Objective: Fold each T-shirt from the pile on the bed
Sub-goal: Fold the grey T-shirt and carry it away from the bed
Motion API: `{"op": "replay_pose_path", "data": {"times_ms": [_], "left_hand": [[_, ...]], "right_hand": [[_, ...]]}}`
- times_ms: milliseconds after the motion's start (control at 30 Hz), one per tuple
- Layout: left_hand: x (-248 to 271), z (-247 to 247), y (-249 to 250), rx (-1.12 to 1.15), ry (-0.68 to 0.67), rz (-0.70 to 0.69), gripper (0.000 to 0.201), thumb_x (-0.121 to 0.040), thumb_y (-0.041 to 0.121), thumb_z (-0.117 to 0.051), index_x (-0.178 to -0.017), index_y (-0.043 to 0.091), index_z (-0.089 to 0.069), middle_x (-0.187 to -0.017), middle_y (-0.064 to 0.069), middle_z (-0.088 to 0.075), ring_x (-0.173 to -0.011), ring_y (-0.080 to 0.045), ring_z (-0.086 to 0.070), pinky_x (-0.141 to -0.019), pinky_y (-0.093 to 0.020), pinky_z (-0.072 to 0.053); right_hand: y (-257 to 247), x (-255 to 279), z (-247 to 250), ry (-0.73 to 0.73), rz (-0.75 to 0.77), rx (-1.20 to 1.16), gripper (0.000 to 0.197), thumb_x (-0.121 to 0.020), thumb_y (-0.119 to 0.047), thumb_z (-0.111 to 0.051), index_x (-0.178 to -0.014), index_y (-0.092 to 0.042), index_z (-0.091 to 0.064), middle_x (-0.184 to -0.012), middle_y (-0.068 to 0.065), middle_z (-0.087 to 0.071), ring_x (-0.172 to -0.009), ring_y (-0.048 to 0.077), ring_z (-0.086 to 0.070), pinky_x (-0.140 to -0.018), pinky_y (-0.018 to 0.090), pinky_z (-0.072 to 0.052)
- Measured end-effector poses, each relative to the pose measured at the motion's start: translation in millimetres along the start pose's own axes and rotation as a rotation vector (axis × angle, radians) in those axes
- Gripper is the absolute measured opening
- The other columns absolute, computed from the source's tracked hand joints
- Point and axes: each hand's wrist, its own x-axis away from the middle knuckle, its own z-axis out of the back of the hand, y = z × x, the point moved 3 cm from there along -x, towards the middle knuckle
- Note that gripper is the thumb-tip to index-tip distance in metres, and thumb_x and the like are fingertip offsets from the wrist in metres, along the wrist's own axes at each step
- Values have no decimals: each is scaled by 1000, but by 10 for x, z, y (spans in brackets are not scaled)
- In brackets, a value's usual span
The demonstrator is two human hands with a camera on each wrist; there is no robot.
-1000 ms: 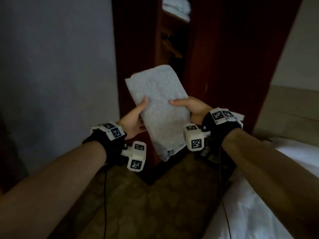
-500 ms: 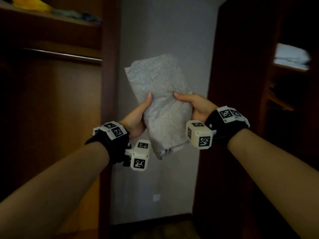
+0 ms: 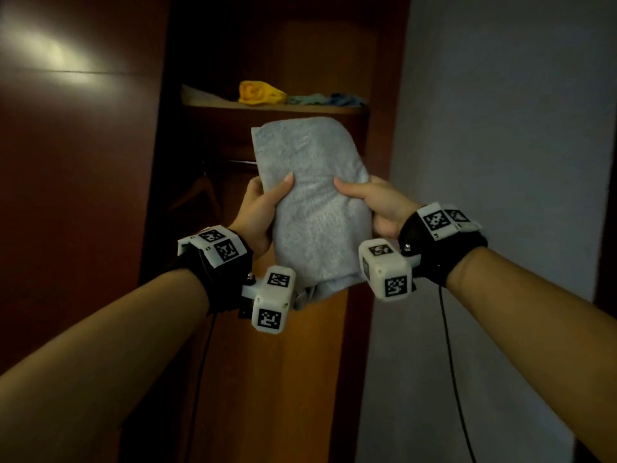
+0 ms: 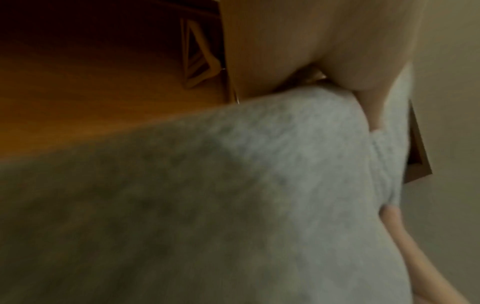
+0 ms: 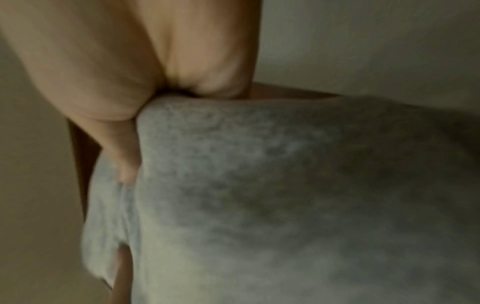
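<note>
Open wardrobe bay ahead of both hands. Above them, a wooden shelf carries yellow and blue-green crumpled clothes. Dark red-brown wardrobe door bounds the left; pale grey wall bounds the right. Wooden hangers hang behind the left hand.

The view has swung round: a second ago a white bed lay at 4 o'clock and a dark wardrobe stood behind the folded grey T-shirt; half a second ago a pale wall was behind it. Now an open wooden wardrobe compartment backs it, with a shelf at 12 o'clock bearing a yellow garment, and the wall sits at 3 o'clock. The left hand and right hand have lifted the shirt slightly
</note>
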Motion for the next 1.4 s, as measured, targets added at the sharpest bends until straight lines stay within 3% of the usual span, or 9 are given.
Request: {"op": "replay_pose_path", "data": {"times_ms": [100, 167, 267, 433, 600, 700, 867, 1067, 1400], "left_hand": [[-344, 483, 49, -87, 81, -85, 55, -85, 33, -69, -129, 9, -45, -123, -10, -61, -104, -23, -67, -84, -46, -57], [-561, 771, 103, -109, 125, -119, 47, -88, 30, -67, -124, 10, -46, -120, -8, -61, -102, -22, -66, -85, -44, -56], [-941, 1206, 206, -133, 130, -165, 37, -89, 26, -65, -119, 12, -47, -118, -6, -60, -104, -21, -64, -87, -41, -55], [-1567, 1891, 353, -154, 92, -214, 37, -90, 22, -63, -121, 12, -47, -112, -3, -61, -101, -20, -64, -82, -39, -56], [-2106, 2385, 360, -123, 29, -226, 44, -89, 27, -65, -126, 13, -45, -122, -6, -60, -106, -23, -64, -87, -45, -55], [-2394, 2573, 354, -92, -27, -237, 60, -84, 30, -71, -133, 12, -42, -128, -9, -58, -109, -24, -65, -87, -47, -55], [-2812, 2757, 367, -68, -28, -334, 55, -90, 17, -63, -137, 22, -35, -115, 4, -60, -91, -6, -69, -70, -26, -57], [-3279, 2762, 471, -103, 5, -403, 65, -91, 20, -62, -144, 23, -24, -108, 3, -59, -97, -12, -65, -81, -33, -56], [-3911, 2675, 492, -201, 25, -525, 45, -95, 32, -55, -136, 27, -37, -108, 8, -59, -87, -9, -62, -70, -24, -54]], "right_hand": [[77, -455, -377, 66, 171, 100, 71, -88, -6, -62, -147, -20, -24, -140, 6, -45, -125, 22, -49, -78, 22, -51], [130, -725, -610, 58, 274, 147, 84, -88, -5, -62, -150, -28, -10, -149, 4, -34, -131, 19, -42, -81, 21, -50], [231, -1134, -966, -1, 446, 254, 76, -88, -4, -61, -147, -29, -20, -150, 2, -29, -134, 16, -38, -95, 25, -48], [479, -1851, -1494, -29, 504, 333, 51, -87, 0, -60, -127, -29, -46, -137, 0, -40, -128, 19, -43, -104, 40, -44], [534, -2567, -1834, 54, 578, 305, 52, -85, 12, -54, -119, -27, -54, -132, -2, -45, -125, 18, -47, -96, 29, -49], [484, -2970, -1946, 64, 634, 334, 53, -84, 12, -54, -117, -29, -55, -127, -5, -48, -125, 18, -48, -99, 34, -49], [281, -3603, -2019, 99, 761, 399, 55, -81, 13, -55, -118, -27, -56, -127, -7, -47, -130, 18, -42, -105, 41, -43], [-179, -4217, -1929, 202, 906, 371, 55, -79, 15, -55, -128, -13, -54, -130, -1, -46, -132, 18, -39, -109, 38, -39], [-845, -4906, -1799, 293, 881, 307, 56, -84, 12, -51, -131, -18, -52, -143, 4, -38, -128, 19, -42, -101, 30, -46]]}}
